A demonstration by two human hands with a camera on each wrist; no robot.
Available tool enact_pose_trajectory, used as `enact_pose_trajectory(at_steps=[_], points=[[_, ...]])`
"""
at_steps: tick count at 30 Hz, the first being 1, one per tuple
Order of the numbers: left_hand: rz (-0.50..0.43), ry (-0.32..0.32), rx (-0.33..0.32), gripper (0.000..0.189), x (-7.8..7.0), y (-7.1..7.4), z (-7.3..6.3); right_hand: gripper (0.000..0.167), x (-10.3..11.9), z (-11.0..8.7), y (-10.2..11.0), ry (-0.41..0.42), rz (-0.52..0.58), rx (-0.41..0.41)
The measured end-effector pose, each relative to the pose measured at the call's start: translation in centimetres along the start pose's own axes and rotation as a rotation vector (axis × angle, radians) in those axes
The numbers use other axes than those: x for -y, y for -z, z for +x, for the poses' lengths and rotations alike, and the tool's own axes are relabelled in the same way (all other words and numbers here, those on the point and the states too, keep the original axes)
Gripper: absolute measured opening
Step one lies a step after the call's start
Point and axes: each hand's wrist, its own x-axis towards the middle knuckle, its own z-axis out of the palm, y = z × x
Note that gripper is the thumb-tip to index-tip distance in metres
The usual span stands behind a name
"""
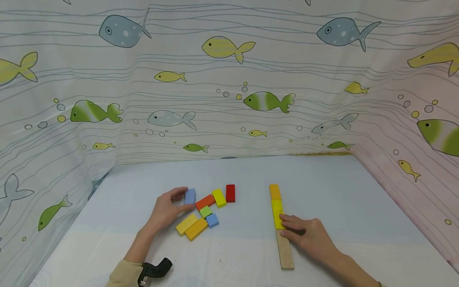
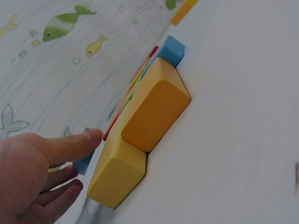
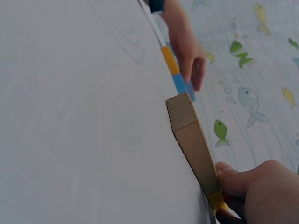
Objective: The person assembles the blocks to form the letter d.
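Observation:
My left hand (image 1: pixel 165 209) pinches a blue block (image 1: pixel 190 195), thumb at its near end and fingertips at its far end. In the left wrist view the thumb partly hides this block (image 2: pixel 83 163). On the right, my right hand (image 1: pixel 313 237) rests its fingertips against a yellow block (image 1: pixel 277 209), with the thumb by the seam where a plain wooden block (image 1: pixel 285 251) meets it. An orange block (image 1: pixel 275 192) continues that straight row at the far end. The right wrist view shows the thumb along the side of the wooden block (image 3: pixel 194 144).
Beside the left hand lie a red-orange block (image 1: pixel 205 202), a yellow block (image 1: pixel 219 198), a green block (image 1: pixel 205 211), a small blue block (image 1: pixel 212 220), and yellow and orange blocks (image 1: pixel 196 229). A red block (image 1: pixel 230 193) stands apart slightly. A fish-print curtain (image 1: pixel 215 91) surrounds the white table (image 1: pixel 247 255).

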Motion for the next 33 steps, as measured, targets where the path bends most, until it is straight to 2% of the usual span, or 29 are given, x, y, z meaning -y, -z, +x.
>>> enact_pose_trajectory(at_steps=[11,25,33], points=[[-0.044,0.024,-0.014,0.068,-0.4,-0.5,-0.1,0.036,0.1,-0.2,-0.2,0.028,-0.035,-0.011],[-0.048,-0.020,-0.018,0.066,-1.6,-0.8,-0.5,0.034,0.2,-0.3,-0.1,0.102,-0.066,-0.036],[-0.041,-0.030,-0.023,0.064,-1.9,-1.1,-0.8,0.036,0.3,-0.5,-0.1,0.098,-0.080,-0.024]])
